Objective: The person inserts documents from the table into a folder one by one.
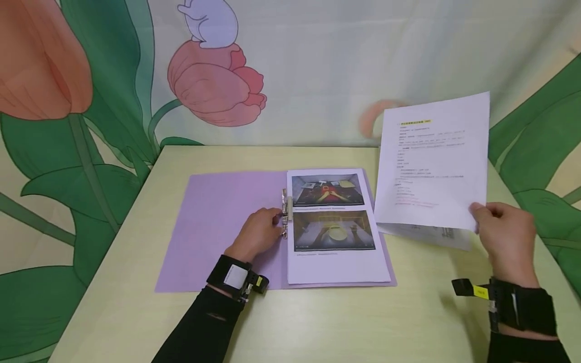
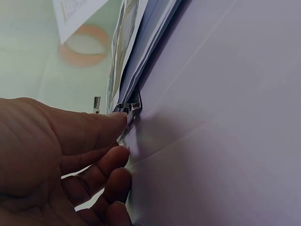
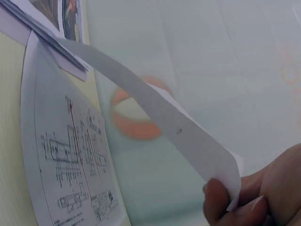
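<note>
A light purple folder (image 1: 227, 227) lies spread on the table, its metal clip (image 1: 285, 212) at the spine. My left hand (image 1: 258, 232) pinches part of that clip between thumb and fingers, seen closely in the left wrist view. A stack of papers (image 1: 336, 269) with two colour pictures on top lies on the folder's right cover. To the right, my right hand (image 1: 506, 234) pinches the lower right corner of a printed sheet (image 1: 431, 166), raised above the table. In the right wrist view the sheet (image 3: 178, 127) bends away from my fingers.
A sheet with line drawings (image 3: 70, 160) lies on the table, partly beneath the raised one and beside the folder's right edge. The pale table (image 1: 354, 322) ends at a flower-printed curtain (image 1: 317, 75) behind it.
</note>
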`<move>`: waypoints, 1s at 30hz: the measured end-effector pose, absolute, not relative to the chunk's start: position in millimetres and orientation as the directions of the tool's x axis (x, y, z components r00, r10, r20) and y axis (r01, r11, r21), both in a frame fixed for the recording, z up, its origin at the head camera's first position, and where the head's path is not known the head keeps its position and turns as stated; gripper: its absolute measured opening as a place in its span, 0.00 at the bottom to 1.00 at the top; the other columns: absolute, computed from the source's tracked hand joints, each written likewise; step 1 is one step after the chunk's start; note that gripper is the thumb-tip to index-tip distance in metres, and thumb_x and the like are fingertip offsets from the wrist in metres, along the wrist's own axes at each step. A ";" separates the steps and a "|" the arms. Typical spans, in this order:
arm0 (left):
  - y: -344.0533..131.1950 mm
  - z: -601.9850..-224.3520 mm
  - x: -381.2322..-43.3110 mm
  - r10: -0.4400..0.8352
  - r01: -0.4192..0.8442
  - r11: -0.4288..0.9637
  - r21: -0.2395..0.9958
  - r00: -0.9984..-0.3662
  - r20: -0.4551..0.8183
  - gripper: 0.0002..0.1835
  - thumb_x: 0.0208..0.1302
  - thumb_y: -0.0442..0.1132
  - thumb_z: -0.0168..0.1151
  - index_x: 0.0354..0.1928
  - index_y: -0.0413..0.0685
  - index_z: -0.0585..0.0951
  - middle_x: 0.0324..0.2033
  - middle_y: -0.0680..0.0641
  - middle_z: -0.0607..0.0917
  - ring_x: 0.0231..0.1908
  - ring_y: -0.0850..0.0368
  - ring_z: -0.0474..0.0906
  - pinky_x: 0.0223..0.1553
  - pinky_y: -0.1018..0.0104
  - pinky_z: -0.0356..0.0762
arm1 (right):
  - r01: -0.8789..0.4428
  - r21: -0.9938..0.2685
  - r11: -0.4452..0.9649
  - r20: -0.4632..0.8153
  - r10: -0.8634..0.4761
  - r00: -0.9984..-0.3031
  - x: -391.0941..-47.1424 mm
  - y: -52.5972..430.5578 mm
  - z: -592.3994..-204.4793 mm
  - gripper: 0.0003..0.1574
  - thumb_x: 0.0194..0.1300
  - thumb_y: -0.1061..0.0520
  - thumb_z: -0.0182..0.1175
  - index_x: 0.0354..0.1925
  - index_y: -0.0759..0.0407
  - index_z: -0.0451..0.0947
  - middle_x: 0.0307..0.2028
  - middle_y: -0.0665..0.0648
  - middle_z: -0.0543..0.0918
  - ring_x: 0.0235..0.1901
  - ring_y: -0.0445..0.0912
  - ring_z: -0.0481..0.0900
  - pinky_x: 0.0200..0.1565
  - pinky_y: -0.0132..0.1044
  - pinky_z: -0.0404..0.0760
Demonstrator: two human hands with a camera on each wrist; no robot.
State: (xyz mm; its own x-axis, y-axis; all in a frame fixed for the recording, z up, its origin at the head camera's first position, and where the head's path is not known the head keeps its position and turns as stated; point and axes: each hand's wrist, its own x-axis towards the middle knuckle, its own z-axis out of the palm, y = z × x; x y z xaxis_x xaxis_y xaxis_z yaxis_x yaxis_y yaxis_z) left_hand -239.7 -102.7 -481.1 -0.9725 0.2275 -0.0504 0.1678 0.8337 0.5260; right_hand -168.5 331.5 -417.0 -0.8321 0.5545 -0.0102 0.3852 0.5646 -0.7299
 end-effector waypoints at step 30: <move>-101.4 -482.3 -241.2 0.216 0.142 0.841 0.523 -0.973 -0.082 0.24 0.61 0.37 0.64 0.60 0.43 0.76 0.39 0.46 0.81 0.38 0.52 0.73 0.40 0.58 0.75 | 0.251 -0.806 0.537 -0.214 0.132 -0.968 -147.3 239.6 -478.1 0.21 0.68 0.48 0.59 0.39 0.68 0.78 0.16 0.54 0.75 0.16 0.44 0.71 0.16 0.35 0.68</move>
